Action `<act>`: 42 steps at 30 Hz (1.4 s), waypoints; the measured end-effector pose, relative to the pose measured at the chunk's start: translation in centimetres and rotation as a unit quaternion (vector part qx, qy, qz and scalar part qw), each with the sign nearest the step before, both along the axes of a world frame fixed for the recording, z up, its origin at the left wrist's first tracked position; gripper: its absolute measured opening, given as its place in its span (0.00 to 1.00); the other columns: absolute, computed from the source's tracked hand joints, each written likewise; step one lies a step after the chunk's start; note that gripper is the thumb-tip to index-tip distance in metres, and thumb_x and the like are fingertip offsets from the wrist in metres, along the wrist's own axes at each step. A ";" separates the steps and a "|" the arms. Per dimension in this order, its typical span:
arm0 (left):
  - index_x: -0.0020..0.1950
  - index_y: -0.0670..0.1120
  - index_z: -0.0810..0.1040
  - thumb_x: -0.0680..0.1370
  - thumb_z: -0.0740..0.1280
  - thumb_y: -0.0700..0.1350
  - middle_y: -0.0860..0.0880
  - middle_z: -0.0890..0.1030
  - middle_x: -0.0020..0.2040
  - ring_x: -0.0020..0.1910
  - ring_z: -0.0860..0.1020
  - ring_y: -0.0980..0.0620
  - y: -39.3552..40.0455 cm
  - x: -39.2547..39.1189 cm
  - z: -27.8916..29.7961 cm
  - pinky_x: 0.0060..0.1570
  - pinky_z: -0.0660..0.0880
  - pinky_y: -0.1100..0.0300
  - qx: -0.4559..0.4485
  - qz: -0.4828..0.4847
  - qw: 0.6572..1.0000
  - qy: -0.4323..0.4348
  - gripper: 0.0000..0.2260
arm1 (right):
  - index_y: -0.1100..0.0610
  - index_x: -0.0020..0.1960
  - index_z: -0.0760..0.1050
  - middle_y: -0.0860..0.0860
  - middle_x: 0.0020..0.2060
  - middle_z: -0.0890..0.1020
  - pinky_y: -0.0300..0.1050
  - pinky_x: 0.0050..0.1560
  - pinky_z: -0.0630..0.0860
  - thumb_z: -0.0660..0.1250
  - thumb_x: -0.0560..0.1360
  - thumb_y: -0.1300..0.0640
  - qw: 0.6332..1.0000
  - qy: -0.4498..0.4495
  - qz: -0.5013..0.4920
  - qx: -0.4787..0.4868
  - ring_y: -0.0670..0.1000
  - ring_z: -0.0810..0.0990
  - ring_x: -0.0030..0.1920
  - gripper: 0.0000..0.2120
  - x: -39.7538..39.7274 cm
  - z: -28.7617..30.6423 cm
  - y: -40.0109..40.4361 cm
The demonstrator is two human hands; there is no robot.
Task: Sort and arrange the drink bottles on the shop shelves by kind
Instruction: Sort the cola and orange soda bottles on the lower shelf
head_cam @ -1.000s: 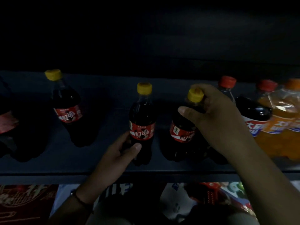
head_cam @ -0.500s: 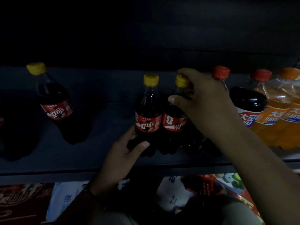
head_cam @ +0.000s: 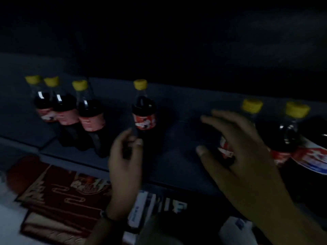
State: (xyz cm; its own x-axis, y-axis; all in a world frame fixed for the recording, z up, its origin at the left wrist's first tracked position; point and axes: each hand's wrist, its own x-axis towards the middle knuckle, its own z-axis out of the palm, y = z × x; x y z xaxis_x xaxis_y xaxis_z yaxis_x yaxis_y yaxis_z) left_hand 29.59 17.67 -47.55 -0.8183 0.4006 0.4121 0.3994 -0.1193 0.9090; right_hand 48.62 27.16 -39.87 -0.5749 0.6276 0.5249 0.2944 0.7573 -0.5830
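Step in hand, as I judge it: gathering the yellow-capped colas. The left hand (head_cam: 124, 167), fingers loosely curled, holds nothing just below a lone cola (head_cam: 144, 110) mid-shelf (head_cam: 177, 156). The right hand (head_cam: 237, 156) is spread, empty, before a cola pair (head_cam: 290, 135) near the right end. Next: grasp the lone cola and slide it toward a group.

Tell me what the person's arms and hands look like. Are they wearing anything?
Both arms are bare, with no sleeves in sight and no gloves. The left hand has a thin dark band around its wrist; the picture is too dim and blurry to tell whether it is a bracelet or a watch. The right hand shows no ring or band that can be made out.
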 end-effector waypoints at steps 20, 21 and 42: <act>0.60 0.52 0.69 0.73 0.76 0.50 0.58 0.80 0.53 0.51 0.79 0.66 -0.6 -8.4 -3.1 0.47 0.75 0.71 -0.141 -0.123 0.980 -0.074 0.21 | 0.45 0.50 0.73 0.44 0.49 0.81 0.49 0.54 0.78 0.74 0.69 0.47 0.974 -0.028 0.024 -0.224 0.46 0.80 0.52 0.13 -11.3 3.2 2.4; 0.60 0.52 0.71 0.73 0.75 0.49 0.57 0.81 0.53 0.51 0.80 0.63 -0.4 -7.8 -3.2 0.48 0.76 0.69 -0.143 -0.158 0.974 -0.081 0.19 | 0.47 0.52 0.75 0.44 0.49 0.81 0.47 0.53 0.78 0.74 0.69 0.47 0.977 -0.035 0.016 -0.208 0.45 0.80 0.51 0.14 -10.0 3.8 2.3; 0.71 0.49 0.72 0.76 0.71 0.44 0.56 0.81 0.62 0.59 0.78 0.64 2.7 -2.1 -3.1 0.56 0.74 0.71 -0.169 -0.342 0.923 -0.054 0.23 | 0.50 0.65 0.75 0.48 0.56 0.80 0.39 0.48 0.67 0.68 0.76 0.46 0.971 -0.207 -0.110 0.043 0.44 0.71 0.48 0.20 -1.7 7.9 2.5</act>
State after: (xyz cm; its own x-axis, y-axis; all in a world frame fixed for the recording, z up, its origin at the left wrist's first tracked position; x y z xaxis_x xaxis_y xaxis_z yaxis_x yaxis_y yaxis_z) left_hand 27.54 20.41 -50.65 -0.3564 0.9291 0.0991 0.2406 -0.0113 0.9706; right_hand 46.88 29.71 -31.98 -0.6051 0.7230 0.3334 0.6496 0.6905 -0.3183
